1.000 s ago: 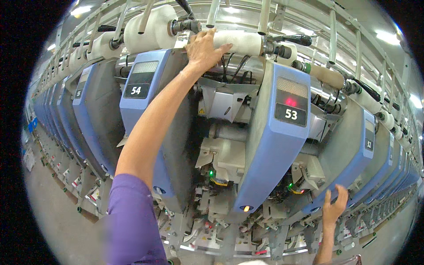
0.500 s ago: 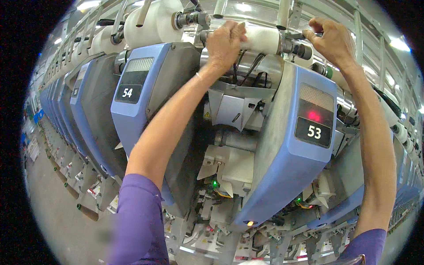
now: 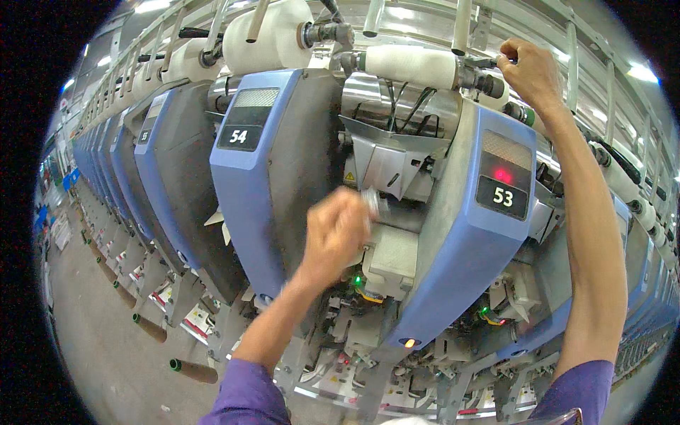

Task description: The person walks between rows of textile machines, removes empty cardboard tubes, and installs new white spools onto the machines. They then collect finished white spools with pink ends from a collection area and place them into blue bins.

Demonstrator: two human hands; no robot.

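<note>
My left hand point(image 3: 338, 230) is closed and blurred, in front of the winding unit, below its metal guard point(image 3: 389, 164). A small pale blur shows at its fingertips; I cannot make out what it is. Higher up on the right, my right hand point(image 3: 535, 76) is closed around the end of a dark lever point(image 3: 483, 63) beside the package holder. A white yarn package point(image 3: 412, 65) sits in that holder, just above the shiny metal drum point(image 3: 397, 106). The blue and grey unit housing point(image 3: 464, 248) stands right of the drum, with a red light lit on its panel.
More blue housings point(image 3: 246, 184) run in a row to the left, with a larger yarn package point(image 3: 265, 39) above. Brown tubes point(image 3: 193, 370) stick out low along the row over a grey floor point(image 3: 120, 340). Metal posts point(image 3: 460, 27) hang overhead.
My left hand has left the yarn package and dropped to the front of the unit. The right hand stays at the lever. The view has shifted slightly.
</note>
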